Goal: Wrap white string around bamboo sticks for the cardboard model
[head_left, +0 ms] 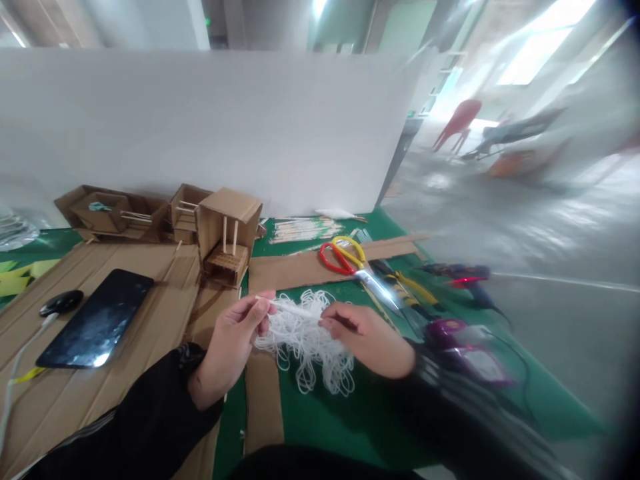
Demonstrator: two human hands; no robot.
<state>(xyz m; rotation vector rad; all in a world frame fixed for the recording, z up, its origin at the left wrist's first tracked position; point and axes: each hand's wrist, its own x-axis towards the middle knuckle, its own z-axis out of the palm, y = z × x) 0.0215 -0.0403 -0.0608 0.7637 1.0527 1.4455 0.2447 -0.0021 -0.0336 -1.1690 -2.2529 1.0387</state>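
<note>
A loose tangle of white string (305, 353) lies on the green tabletop in front of me. Over its upper part, my left hand (237, 337) pinches a strand of the string between thumb and forefinger. At the tangle's right side, my right hand (363, 333) has its thumb and fingers closed on the string too. A short white stretch runs between the two hands. Just beyond them, scissors (345, 267) with one red and one yellow handle rest partly on a flat cardboard strip (280, 272).
Left lie a phone (97, 320), a black mouse-shaped device (61, 303) and a large cardboard sheet (165, 280). Cardboard box models (231, 233) stand behind. Thin sticks (307, 230) lie at the back. To the right are pliers (415, 287), a purple package (465, 347) and a corded tool (460, 273).
</note>
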